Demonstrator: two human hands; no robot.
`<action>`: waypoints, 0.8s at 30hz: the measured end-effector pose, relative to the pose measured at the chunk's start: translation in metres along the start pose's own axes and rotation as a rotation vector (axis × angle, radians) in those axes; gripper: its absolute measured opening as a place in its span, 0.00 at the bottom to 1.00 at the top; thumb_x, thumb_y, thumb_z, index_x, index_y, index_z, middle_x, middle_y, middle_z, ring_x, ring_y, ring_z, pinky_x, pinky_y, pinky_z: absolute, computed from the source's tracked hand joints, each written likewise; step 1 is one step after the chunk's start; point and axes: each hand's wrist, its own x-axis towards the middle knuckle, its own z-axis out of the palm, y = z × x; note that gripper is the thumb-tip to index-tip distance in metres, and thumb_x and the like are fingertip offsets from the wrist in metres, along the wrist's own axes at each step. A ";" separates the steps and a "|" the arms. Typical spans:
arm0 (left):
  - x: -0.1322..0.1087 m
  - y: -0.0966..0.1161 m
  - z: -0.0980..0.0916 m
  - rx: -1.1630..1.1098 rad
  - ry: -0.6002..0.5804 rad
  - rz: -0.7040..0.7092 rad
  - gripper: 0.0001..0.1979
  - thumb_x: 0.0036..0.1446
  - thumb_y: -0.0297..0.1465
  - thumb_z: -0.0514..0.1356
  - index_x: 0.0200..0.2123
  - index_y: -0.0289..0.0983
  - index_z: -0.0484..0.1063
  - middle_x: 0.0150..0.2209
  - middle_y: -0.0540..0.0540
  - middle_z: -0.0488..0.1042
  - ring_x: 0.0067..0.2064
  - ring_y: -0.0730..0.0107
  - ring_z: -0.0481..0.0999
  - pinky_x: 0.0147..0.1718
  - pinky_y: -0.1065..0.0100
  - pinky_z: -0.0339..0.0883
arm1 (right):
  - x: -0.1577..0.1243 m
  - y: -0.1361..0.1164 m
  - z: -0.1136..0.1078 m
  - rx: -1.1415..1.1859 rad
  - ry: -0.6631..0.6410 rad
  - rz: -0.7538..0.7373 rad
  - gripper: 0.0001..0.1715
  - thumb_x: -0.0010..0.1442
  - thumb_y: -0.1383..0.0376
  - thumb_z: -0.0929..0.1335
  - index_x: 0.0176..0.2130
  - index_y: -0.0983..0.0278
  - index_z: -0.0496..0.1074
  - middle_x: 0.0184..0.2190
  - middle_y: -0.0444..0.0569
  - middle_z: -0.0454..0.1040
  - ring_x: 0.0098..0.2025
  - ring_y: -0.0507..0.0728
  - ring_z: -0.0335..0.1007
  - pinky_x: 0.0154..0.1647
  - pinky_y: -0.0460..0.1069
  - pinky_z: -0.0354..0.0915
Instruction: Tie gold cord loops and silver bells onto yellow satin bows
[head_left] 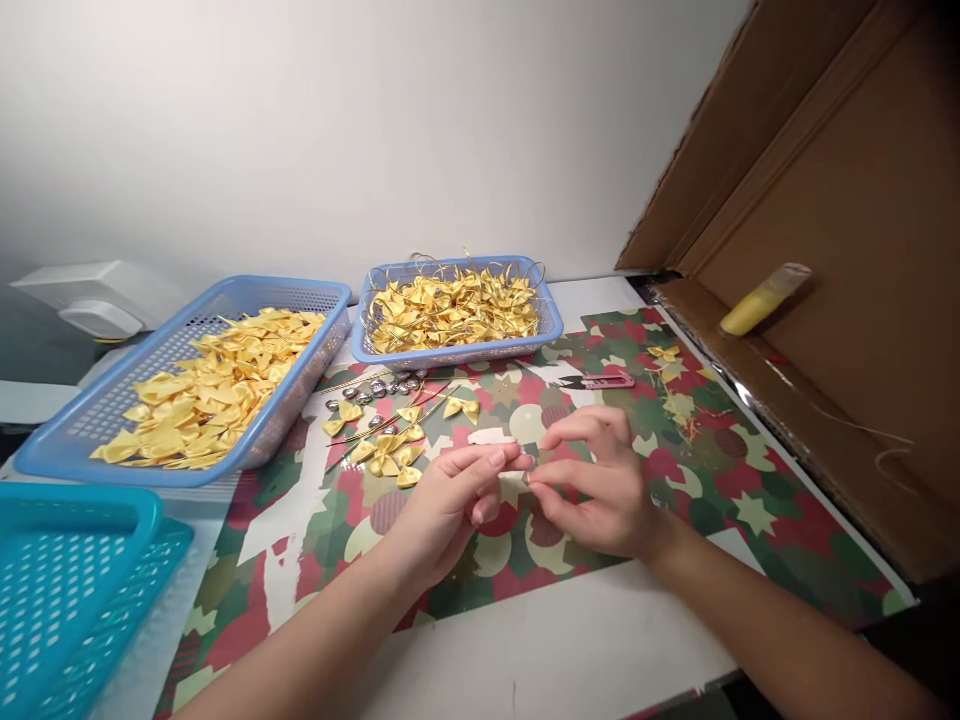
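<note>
Where the left hand [450,497] meets the right hand [600,492] above the tabletop [570,640], a tiny piece [527,478] sits pinched.
Both grip it by fingertips; it looks light and slippery, best nipped at its ends.

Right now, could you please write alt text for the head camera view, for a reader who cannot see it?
A person's left hand and right hand pinch a small item, too tiny to identify, over festive patterned paper. Loose yellow bows and small silver pieces lie just beyond, with two blue baskets of yellow bows behind.
</note>
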 end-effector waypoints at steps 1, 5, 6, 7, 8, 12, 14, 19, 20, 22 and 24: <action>-0.001 0.000 0.000 0.041 0.021 0.005 0.13 0.49 0.41 0.68 0.32 0.36 0.81 0.31 0.47 0.77 0.17 0.89 0.54 0.19 0.77 0.49 | -0.001 0.001 0.000 -0.010 -0.005 -0.019 0.08 0.52 0.74 0.69 0.27 0.61 0.72 0.35 0.47 0.71 0.41 0.58 0.61 0.43 0.55 0.62; -0.004 0.001 0.001 0.283 0.093 0.078 0.12 0.51 0.39 0.67 0.30 0.36 0.81 0.26 0.47 0.76 0.18 0.84 0.59 0.19 0.75 0.52 | -0.003 0.003 0.002 -0.051 -0.030 -0.053 0.08 0.52 0.75 0.68 0.28 0.61 0.71 0.34 0.47 0.71 0.41 0.57 0.61 0.42 0.55 0.62; -0.004 0.002 0.001 0.323 0.108 0.094 0.11 0.51 0.39 0.67 0.31 0.36 0.81 0.25 0.48 0.75 0.18 0.83 0.60 0.19 0.75 0.53 | -0.004 0.004 0.002 -0.057 -0.039 -0.058 0.08 0.52 0.75 0.68 0.28 0.61 0.71 0.33 0.47 0.71 0.41 0.57 0.61 0.42 0.55 0.62; -0.005 0.003 0.001 0.342 0.122 0.104 0.11 0.51 0.39 0.67 0.31 0.36 0.81 0.24 0.48 0.75 0.18 0.82 0.60 0.19 0.74 0.54 | -0.004 0.004 0.002 -0.058 -0.048 -0.063 0.08 0.52 0.75 0.68 0.27 0.62 0.70 0.32 0.47 0.71 0.40 0.57 0.61 0.41 0.54 0.62; -0.005 0.005 0.001 0.343 0.132 0.105 0.11 0.51 0.39 0.66 0.30 0.36 0.81 0.24 0.48 0.74 0.19 0.82 0.60 0.19 0.74 0.55 | -0.004 0.004 0.001 -0.053 -0.059 -0.067 0.09 0.52 0.75 0.68 0.27 0.62 0.70 0.32 0.47 0.71 0.40 0.57 0.61 0.41 0.54 0.62; -0.001 0.009 -0.004 0.208 0.108 0.049 0.11 0.53 0.38 0.64 0.29 0.34 0.79 0.29 0.48 0.77 0.17 0.87 0.54 0.19 0.75 0.50 | -0.001 0.004 -0.001 -0.031 -0.065 -0.036 0.09 0.52 0.75 0.68 0.27 0.62 0.70 0.31 0.47 0.70 0.40 0.58 0.61 0.42 0.54 0.62; 0.003 0.011 -0.007 0.100 0.039 -0.015 0.11 0.52 0.38 0.64 0.30 0.34 0.76 0.29 0.48 0.77 0.16 0.87 0.50 0.17 0.75 0.45 | 0.001 0.006 -0.003 -0.032 -0.036 0.021 0.08 0.53 0.74 0.68 0.26 0.61 0.71 0.32 0.48 0.69 0.40 0.58 0.61 0.42 0.55 0.61; 0.003 0.014 -0.014 0.132 -0.253 -0.229 0.17 0.55 0.44 0.59 0.32 0.35 0.74 0.15 0.53 0.66 0.15 0.82 0.50 0.16 0.74 0.42 | 0.004 0.014 -0.006 -0.028 0.035 0.182 0.08 0.55 0.72 0.67 0.26 0.62 0.72 0.33 0.48 0.66 0.39 0.58 0.63 0.42 0.56 0.61; 0.001 0.014 -0.015 0.194 -0.354 -0.283 0.21 0.57 0.47 0.56 0.36 0.34 0.75 0.16 0.52 0.67 0.15 0.81 0.53 0.16 0.74 0.44 | 0.004 0.016 -0.006 -0.024 0.035 0.195 0.08 0.55 0.72 0.67 0.27 0.62 0.72 0.33 0.48 0.66 0.39 0.58 0.63 0.42 0.56 0.61; -0.003 0.016 -0.014 0.290 -0.529 -0.362 0.26 0.59 0.50 0.52 0.40 0.33 0.75 0.20 0.47 0.72 0.17 0.77 0.60 0.18 0.73 0.49 | 0.004 0.018 -0.006 -0.022 0.040 0.206 0.08 0.55 0.72 0.67 0.27 0.62 0.72 0.33 0.48 0.66 0.39 0.58 0.64 0.43 0.57 0.61; -0.007 0.018 -0.012 0.253 -0.570 -0.323 0.23 0.60 0.48 0.53 0.34 0.33 0.74 0.19 0.47 0.70 0.19 0.76 0.63 0.20 0.73 0.53 | 0.004 0.019 -0.004 -0.026 0.043 0.208 0.08 0.55 0.72 0.67 0.27 0.62 0.72 0.33 0.47 0.66 0.39 0.58 0.63 0.43 0.56 0.60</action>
